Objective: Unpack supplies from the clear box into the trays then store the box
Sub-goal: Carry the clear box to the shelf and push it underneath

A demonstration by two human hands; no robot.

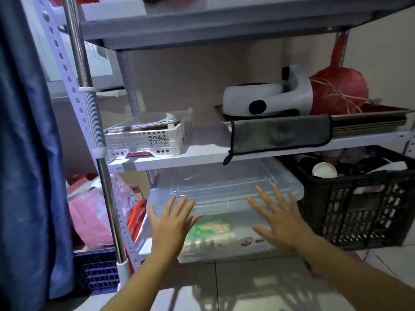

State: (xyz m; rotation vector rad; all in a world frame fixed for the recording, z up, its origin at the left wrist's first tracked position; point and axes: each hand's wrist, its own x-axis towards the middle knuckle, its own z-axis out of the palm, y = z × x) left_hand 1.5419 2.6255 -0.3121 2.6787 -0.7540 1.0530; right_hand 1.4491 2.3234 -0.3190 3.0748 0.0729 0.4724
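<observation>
The clear box with its lid on sits under the lowest shelf board, on the bottom level of the white rack. Packets with green and red print show through its front wall. My left hand lies flat with spread fingers against the box's front left. My right hand is spread flat against the front right. Neither hand grips anything. A white perforated tray with flat packets in it rests on the shelf above. Stacked metal trays sit at the right of that shelf.
A black crate holding cups stands right of the box. A grey cloth hangs over the shelf edge, with a white appliance and red bag behind. Pink bags and a blue curtain are at left.
</observation>
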